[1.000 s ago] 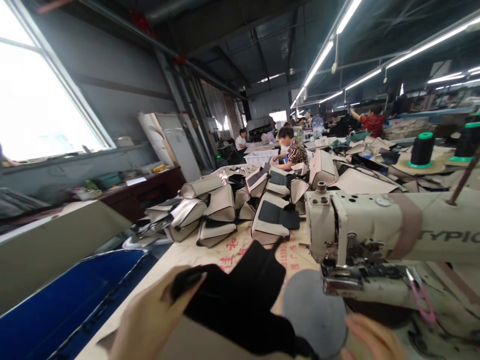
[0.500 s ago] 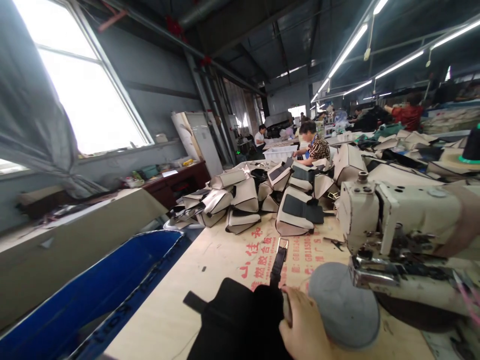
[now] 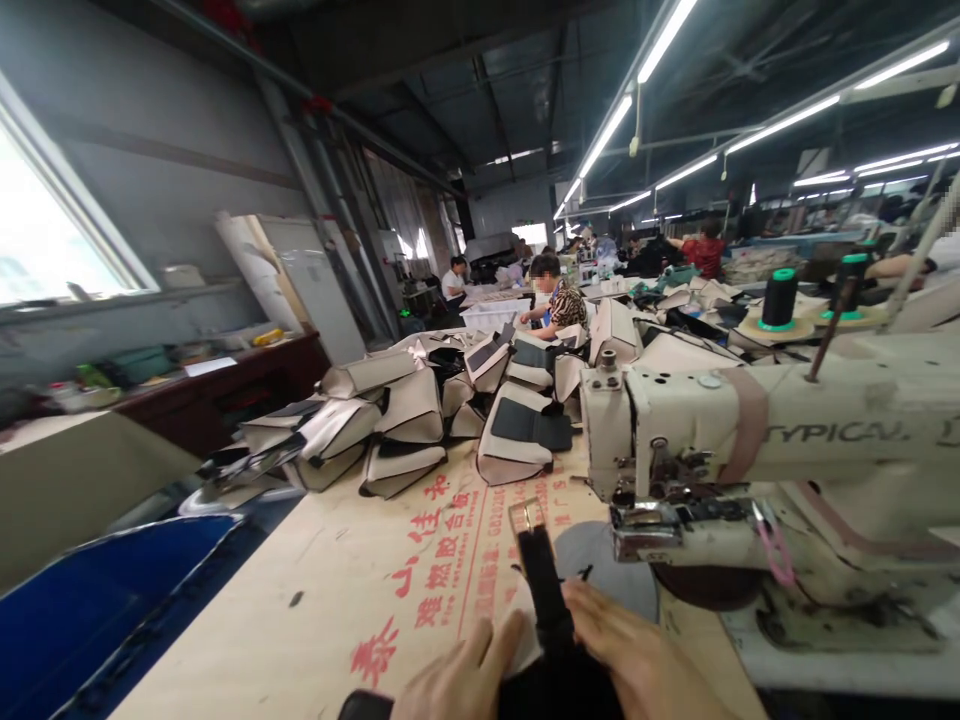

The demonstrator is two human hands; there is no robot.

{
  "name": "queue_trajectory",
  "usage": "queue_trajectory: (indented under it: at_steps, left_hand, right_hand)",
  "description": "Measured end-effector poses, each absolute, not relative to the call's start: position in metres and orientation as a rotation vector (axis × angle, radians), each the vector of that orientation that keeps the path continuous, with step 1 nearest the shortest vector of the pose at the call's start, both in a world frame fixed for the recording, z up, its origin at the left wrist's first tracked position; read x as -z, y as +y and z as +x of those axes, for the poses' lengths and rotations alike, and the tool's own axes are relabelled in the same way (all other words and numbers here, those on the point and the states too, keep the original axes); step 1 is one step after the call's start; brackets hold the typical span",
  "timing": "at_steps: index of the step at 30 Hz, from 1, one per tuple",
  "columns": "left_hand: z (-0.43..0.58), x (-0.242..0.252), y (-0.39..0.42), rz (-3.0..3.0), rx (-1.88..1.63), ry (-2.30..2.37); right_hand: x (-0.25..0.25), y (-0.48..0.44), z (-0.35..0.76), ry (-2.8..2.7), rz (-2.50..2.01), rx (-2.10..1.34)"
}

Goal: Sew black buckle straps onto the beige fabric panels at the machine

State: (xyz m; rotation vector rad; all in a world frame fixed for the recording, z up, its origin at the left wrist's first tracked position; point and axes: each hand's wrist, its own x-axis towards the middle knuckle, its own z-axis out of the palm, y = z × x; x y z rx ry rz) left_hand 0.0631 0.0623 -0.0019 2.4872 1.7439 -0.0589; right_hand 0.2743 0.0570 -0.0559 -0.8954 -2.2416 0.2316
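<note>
A black fabric piece (image 3: 559, 695), partly cut off by the bottom edge, lies between my two hands. From it a black strap (image 3: 545, 590) points away from me, ending in a metal buckle (image 3: 525, 515). My left hand (image 3: 461, 675) is closed on the left side of the piece, its fingers beside a pale bit next to the strap. My right hand (image 3: 634, 645) grips the right side, thumb and fingers by the strap's base. Just beyond the right hand is a grey round pad (image 3: 604, 560), partly covered.
A sewing machine (image 3: 675, 420) stands at the right, with pink-handled snips (image 3: 772, 545) on it and black thread spools (image 3: 778, 298) behind. Beige-and-black bags (image 3: 405, 405) are heaped across the table's far side. A blue bin (image 3: 112, 620) is at the left. Co-workers sit farther off.
My left hand has come into view and onto the black piece. The piece with its strap has turned and shifted down. The view has swung right, showing more of the sewing machine.
</note>
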Motion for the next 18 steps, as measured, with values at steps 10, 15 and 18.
queue_trajectory:
  at_steps: [10, 15, 18]
  left_hand:
    - [0.115, 0.008, 0.091, 2.185, -0.317, 0.941]
    - [0.15, 0.015, 0.146, 2.053, -0.619, 1.362]
    - [0.175, 0.029, 0.171, 2.187, -0.432, 1.443]
  right_hand:
    - [0.07, 0.066, 0.311, -2.198, -1.091, -0.492]
    - [0.099, 0.071, 0.316, -2.276, -1.194, -0.293]
    - [0.119, 0.076, 0.318, -2.24, -1.131, -0.107]
